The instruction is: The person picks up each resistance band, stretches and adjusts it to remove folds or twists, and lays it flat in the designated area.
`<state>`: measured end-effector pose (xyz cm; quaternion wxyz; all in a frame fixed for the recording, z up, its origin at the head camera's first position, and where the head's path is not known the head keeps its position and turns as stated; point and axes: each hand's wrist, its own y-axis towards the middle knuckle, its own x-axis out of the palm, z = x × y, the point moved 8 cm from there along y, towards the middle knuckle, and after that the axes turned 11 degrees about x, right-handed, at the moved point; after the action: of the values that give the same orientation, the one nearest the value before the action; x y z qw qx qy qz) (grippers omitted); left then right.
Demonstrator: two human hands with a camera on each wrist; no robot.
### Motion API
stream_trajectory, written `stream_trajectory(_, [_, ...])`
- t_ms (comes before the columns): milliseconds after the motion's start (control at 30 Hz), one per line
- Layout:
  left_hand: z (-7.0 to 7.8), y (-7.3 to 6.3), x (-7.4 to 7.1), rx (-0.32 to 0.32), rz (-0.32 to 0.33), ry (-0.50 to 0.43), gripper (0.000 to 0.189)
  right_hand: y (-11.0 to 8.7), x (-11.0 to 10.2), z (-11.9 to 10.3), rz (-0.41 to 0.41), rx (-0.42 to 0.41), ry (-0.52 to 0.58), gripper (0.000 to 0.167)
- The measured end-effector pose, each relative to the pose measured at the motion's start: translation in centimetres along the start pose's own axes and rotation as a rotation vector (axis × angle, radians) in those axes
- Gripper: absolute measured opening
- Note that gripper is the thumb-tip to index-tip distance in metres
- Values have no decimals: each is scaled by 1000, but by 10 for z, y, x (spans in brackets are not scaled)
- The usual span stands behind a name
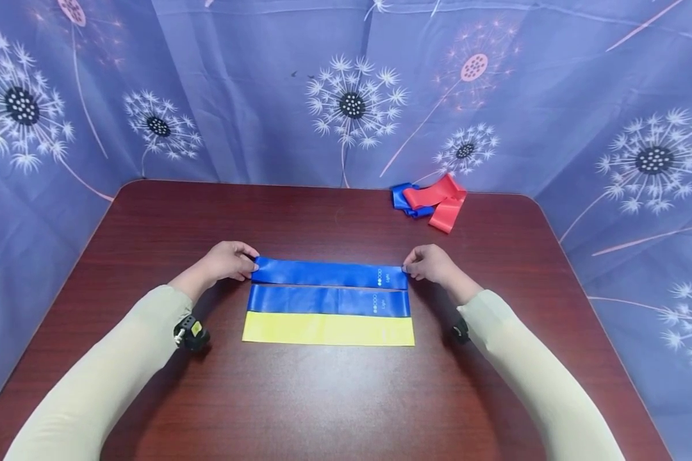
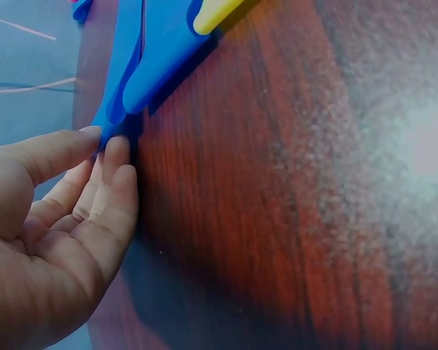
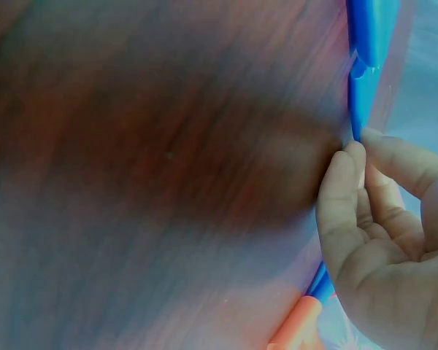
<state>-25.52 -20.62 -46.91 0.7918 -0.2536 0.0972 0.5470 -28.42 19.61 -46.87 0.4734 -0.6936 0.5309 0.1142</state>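
A flat blue resistance band [image 1: 323, 273], printed "Light" near its right end, is stretched between both hands. My left hand [image 1: 230, 260] pinches its left end between thumb and fingers, as the left wrist view also shows. At the opposite end my right hand [image 1: 429, 264] pinches the corner with thumb and fingertips. Just in front lies a second blue band [image 1: 323, 299], also marked "Light". A yellow band [image 1: 329, 328] lies along that one's near edge, and the three form parallel strips.
At the table's back edge, right of centre, a red band [image 1: 446, 202] lies crumpled over another blue band [image 1: 400, 197]. The dark wooden table [image 1: 323, 410] meets a blue dandelion-print curtain [image 1: 254, 96] at the back and sides.
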Motion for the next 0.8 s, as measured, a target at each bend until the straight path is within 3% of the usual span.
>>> stream_trajectory(567, [0,-3,2,8,-4,47,36,-4,3,-1,-5,-21,-29,17])
stream_trajectory(800, [6,-5,2,22,6,76,34,-6,3,-4,-9,-32,-41,15])
